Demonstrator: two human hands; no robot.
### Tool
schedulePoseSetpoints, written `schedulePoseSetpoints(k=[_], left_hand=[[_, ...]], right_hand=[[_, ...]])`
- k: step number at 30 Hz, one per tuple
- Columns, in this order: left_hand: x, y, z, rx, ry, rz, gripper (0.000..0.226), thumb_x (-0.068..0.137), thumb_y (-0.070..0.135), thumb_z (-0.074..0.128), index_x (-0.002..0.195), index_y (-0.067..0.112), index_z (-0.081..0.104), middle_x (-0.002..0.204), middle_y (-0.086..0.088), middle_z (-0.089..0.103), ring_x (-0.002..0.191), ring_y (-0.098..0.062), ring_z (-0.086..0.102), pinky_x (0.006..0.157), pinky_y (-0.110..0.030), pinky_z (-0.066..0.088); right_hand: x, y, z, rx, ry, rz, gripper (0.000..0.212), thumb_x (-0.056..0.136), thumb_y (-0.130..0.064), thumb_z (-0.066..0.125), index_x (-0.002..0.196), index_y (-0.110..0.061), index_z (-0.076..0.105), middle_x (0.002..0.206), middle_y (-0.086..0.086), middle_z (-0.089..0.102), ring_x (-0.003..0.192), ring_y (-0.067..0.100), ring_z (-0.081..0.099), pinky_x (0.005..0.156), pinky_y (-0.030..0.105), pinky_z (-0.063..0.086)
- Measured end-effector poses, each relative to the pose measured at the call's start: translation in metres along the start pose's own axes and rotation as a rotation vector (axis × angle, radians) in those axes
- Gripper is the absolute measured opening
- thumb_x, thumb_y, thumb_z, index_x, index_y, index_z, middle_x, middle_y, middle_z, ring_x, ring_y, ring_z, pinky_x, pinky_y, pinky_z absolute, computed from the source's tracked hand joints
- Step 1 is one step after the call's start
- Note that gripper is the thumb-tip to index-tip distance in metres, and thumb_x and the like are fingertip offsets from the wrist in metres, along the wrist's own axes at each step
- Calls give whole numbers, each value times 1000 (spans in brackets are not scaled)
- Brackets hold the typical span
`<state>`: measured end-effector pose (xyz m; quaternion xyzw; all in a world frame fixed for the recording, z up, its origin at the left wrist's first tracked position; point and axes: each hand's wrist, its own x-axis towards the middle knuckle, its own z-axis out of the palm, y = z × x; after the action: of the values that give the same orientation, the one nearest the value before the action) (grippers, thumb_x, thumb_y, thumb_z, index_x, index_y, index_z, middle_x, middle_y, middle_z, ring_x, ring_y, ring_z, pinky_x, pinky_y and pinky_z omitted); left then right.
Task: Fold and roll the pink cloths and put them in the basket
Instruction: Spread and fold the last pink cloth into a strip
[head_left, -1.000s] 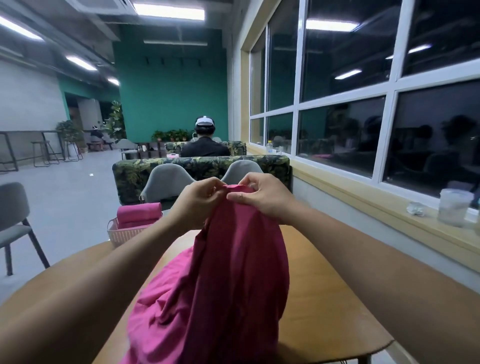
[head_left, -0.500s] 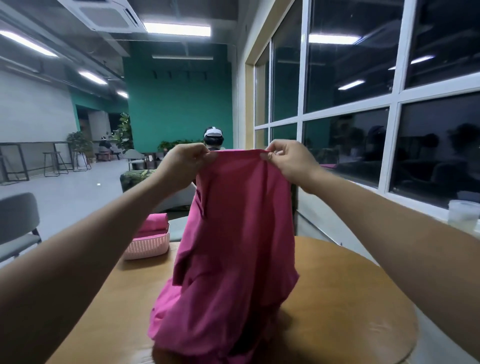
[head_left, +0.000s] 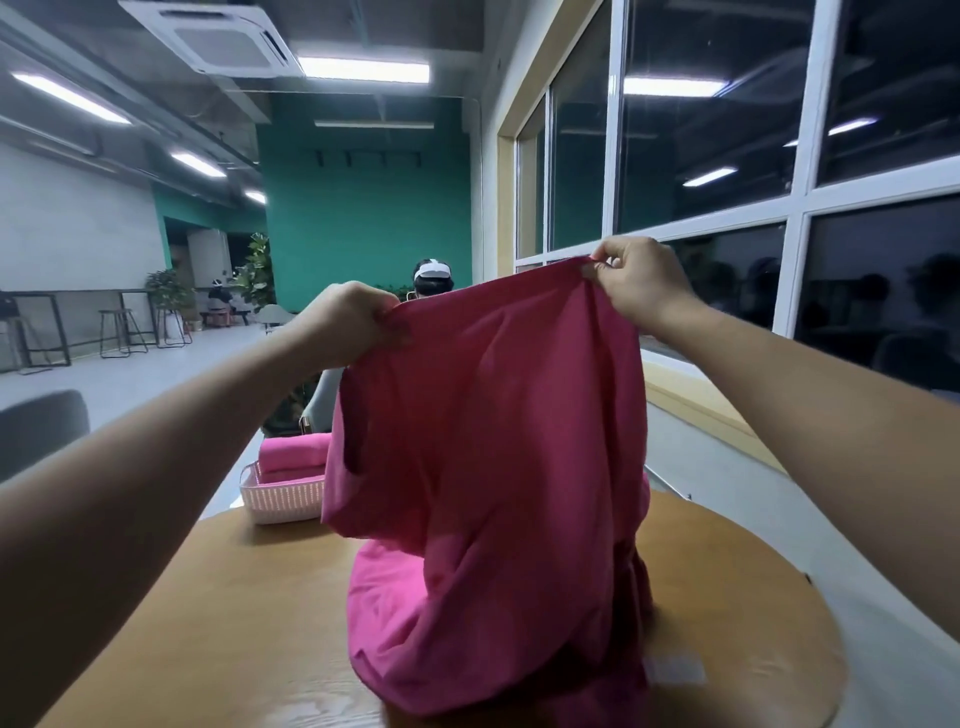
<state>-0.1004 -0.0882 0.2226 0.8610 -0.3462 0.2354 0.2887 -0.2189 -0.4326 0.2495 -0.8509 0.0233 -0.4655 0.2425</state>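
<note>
- The left hand (head_left: 348, 322) grips the left end of the pink cloth's (head_left: 493, 441) top edge, its fingers (head_left: 385, 319) curled round the fabric.
- The right hand (head_left: 639, 286) pinches the right end of that edge and sits higher than the left.
- The two hands are well apart along the edge.
- The bare left forearm (head_left: 182, 441) and right forearm (head_left: 805, 389) are stretched forward, one on each side of the cloth.

A teal wall (head_left: 363, 218) stands far beyond the left hand (head_left: 345, 322); dark white-framed windows (head_left: 701, 156) run behind the right hand (head_left: 641, 286); bar stools (head_left: 118, 332) and potted plants (head_left: 169, 291) far left of the left hand; strip lights (head_left: 363, 70) glow overhead; a round wooden table (head_left: 234, 597) lies below both.
</note>
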Motion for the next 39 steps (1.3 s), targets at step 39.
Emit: schedulePoseSetpoints(k=[39], left_hand=[[-62, 49, 73, -611, -665, -32, 50, 104, 63, 49, 127, 25, 74, 121, 3, 77, 107, -22, 68, 99, -44, 50]], right_hand=[[-10, -31, 18, -65, -100, 86, 30, 100, -29, 59, 85, -4, 69, 68, 2, 58, 68, 23, 52, 56, 29, 38]])
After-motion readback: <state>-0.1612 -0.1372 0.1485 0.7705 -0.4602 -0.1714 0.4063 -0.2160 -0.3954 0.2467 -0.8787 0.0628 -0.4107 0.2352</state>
